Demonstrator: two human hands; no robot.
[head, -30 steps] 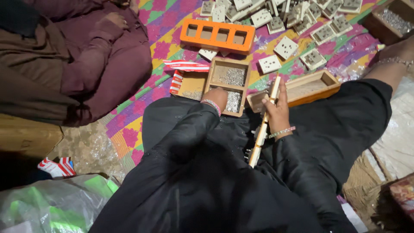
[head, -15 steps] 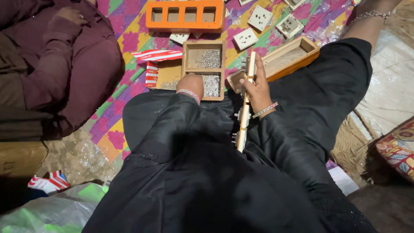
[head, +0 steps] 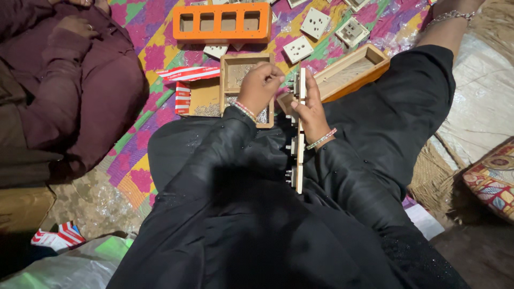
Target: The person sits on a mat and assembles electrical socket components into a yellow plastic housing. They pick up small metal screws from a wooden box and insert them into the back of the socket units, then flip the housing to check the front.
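My right hand (head: pixel 310 109) grips a long pale wooden strip (head: pixel 299 155) that stands on edge over my lap, with small fittings showing along its left side. My left hand (head: pixel 259 85) hovers just left of the strip's top end with its fingertips pinched together; anything between them is too small to see. Under that hand lies a small wooden box of screws (head: pixel 235 69). Both arms are in black sleeves, with bead bracelets at the wrists.
An orange frame with several square openings (head: pixel 222 22) lies on the patterned mat, with white sockets (head: pixel 298 49) scattered nearby. A longer open wooden box (head: pixel 353 67) is to the right and a red-striped packet (head: pixel 187 74) to the left. Another person in maroon (head: pixel 80 80) sits at left.
My left hand has lifted out of the screw box and closed in on the strip's top end. My right hand still holds the strip. The view has tilted down.
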